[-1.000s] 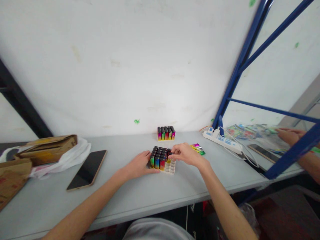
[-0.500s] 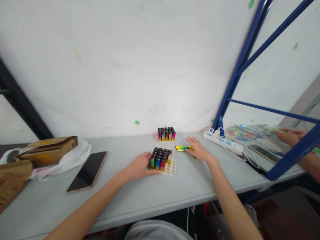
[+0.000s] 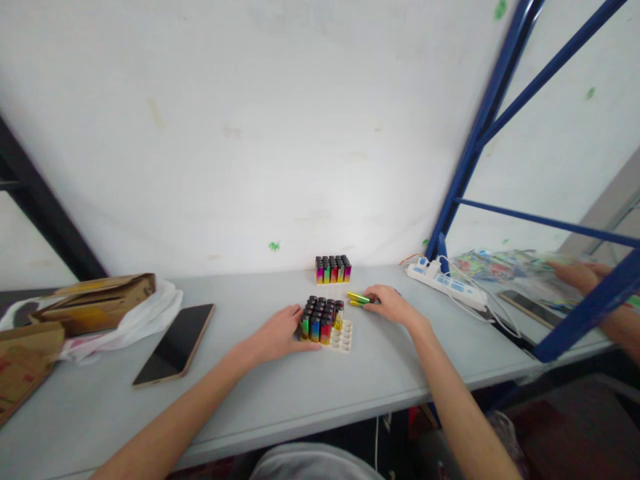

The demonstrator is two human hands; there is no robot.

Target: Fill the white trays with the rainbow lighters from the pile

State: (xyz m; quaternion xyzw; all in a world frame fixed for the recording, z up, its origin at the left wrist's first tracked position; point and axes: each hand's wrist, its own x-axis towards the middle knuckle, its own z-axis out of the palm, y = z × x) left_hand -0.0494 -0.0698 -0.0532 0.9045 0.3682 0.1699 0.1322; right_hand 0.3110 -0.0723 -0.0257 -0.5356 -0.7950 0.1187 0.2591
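Colourful lighters with black tops (image 3: 320,319) stand upright in a pale tray (image 3: 341,339), whose right-hand holes show bare. My left hand (image 3: 283,333) is closed round the left side and front corner of this tray. To the right, my right hand (image 3: 390,304) has its fingers closed on the black ends of yellow-green lighters (image 3: 359,299), which lie over the table and point left. Behind, near the wall, a second block of upright lighters (image 3: 333,269) stands apart from both hands.
A phone (image 3: 175,343) lies at the left, beside a cardboard box (image 3: 100,303) on a white bag (image 3: 167,303). At the right are a power strip (image 3: 447,285) with cables and a blue metal frame (image 3: 463,167). Beyond it, another person's hand (image 3: 575,275) is near plastic packaging.
My right hand has moved slightly and its spread fingers have closed on the yellow-green lighters, which have shifted a little. My left hand stays at the tray.
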